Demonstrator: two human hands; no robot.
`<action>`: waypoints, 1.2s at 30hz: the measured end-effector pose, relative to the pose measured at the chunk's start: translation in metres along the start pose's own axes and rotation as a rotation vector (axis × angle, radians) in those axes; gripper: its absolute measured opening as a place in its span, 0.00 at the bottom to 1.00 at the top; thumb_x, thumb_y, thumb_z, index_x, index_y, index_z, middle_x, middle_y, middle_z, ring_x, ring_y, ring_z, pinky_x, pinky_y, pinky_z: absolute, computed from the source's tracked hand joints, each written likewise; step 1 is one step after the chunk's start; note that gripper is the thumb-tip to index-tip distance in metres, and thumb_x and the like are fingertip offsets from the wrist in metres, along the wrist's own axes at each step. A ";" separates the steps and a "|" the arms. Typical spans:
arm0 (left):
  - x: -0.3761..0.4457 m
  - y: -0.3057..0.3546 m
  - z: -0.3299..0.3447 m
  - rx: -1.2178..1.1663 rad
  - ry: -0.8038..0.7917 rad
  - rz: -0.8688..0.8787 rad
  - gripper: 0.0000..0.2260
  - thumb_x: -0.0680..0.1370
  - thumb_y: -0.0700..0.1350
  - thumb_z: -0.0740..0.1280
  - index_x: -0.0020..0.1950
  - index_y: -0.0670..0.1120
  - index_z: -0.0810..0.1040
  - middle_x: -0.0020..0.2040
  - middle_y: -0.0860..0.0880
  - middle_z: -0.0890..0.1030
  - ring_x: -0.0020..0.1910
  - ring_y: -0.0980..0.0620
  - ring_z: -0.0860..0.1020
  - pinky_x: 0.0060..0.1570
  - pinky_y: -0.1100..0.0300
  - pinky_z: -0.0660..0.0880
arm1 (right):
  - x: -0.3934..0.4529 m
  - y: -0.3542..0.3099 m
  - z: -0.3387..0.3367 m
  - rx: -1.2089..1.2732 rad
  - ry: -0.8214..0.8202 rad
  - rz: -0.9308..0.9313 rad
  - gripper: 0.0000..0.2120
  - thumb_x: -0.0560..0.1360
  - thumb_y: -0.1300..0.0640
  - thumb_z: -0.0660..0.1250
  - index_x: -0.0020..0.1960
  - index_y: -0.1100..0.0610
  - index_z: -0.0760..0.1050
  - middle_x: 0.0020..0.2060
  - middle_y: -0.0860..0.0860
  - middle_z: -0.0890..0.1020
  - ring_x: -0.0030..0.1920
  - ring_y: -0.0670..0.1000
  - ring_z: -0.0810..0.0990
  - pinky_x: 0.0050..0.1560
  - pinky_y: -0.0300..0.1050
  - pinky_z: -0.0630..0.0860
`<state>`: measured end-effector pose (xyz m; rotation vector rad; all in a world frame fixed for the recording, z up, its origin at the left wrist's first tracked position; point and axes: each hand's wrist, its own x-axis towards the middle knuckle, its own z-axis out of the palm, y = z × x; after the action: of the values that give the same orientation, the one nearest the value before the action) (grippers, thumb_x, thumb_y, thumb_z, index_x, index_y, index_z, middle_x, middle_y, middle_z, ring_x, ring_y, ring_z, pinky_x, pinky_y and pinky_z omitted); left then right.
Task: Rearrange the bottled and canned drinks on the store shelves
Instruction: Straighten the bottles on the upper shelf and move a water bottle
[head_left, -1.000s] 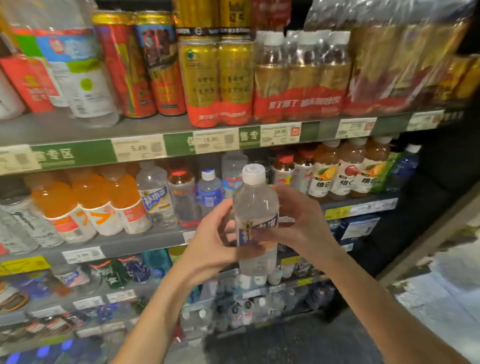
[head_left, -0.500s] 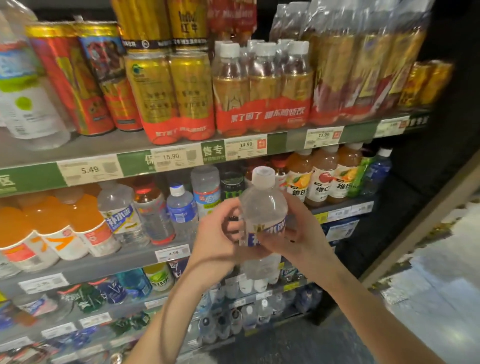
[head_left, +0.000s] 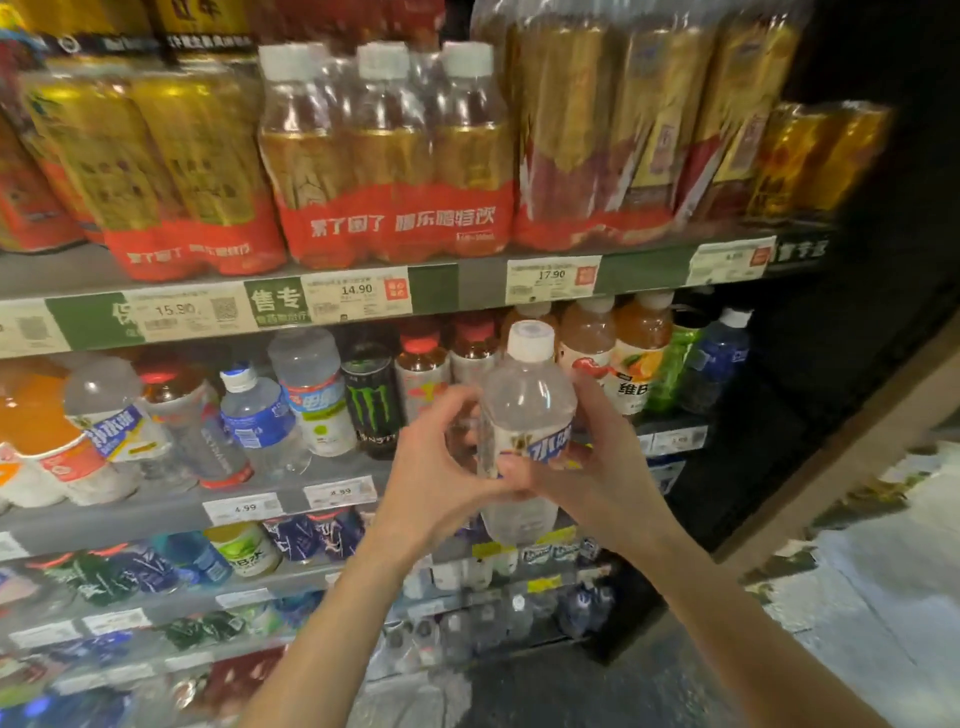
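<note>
We hold a clear bottle (head_left: 524, 431) upright in front of the second shelf (head_left: 156, 514), both hands curled round its middle: the left hand (head_left: 436, 478) from the left, the right hand (head_left: 597, 467) from the right. Its cap is white; its label is white with blue characters, too blurred to read whole. Behind it stands a black Monster can (head_left: 373, 402). On the top shelf a shrink-wrapped pack (head_left: 389, 156) wears a red band with white Chinese writing. Price tags read 15.90 (head_left: 176, 310), 14.90 (head_left: 356, 290), 17.90 (head_left: 551, 274) and 4.99 (head_left: 244, 508).
</note>
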<state>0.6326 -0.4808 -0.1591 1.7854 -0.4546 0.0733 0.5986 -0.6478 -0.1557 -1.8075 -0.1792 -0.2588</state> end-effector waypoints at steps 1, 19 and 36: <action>0.002 0.002 0.013 0.006 0.011 -0.002 0.31 0.62 0.44 0.82 0.62 0.58 0.77 0.56 0.59 0.83 0.56 0.58 0.81 0.55 0.57 0.80 | 0.001 0.002 -0.013 -0.004 -0.008 -0.006 0.32 0.64 0.58 0.83 0.64 0.49 0.73 0.54 0.37 0.82 0.54 0.39 0.81 0.49 0.31 0.76; 0.032 0.005 0.159 0.003 0.105 -0.015 0.34 0.63 0.39 0.82 0.67 0.48 0.77 0.60 0.51 0.83 0.60 0.49 0.81 0.60 0.42 0.78 | 0.002 0.052 -0.146 -0.037 0.053 -0.084 0.37 0.59 0.53 0.83 0.66 0.44 0.75 0.55 0.48 0.77 0.58 0.36 0.76 0.53 0.27 0.73; 0.112 0.051 0.186 0.893 -0.188 0.169 0.22 0.76 0.42 0.72 0.70 0.46 0.75 0.70 0.50 0.74 0.63 0.46 0.78 0.62 0.48 0.75 | -0.006 0.080 -0.202 -0.105 0.507 -0.015 0.31 0.61 0.56 0.84 0.59 0.39 0.77 0.51 0.43 0.84 0.51 0.42 0.83 0.53 0.49 0.82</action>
<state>0.6833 -0.6961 -0.1301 2.6372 -0.7871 0.2591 0.5974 -0.8630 -0.1841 -1.7846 0.1813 -0.7357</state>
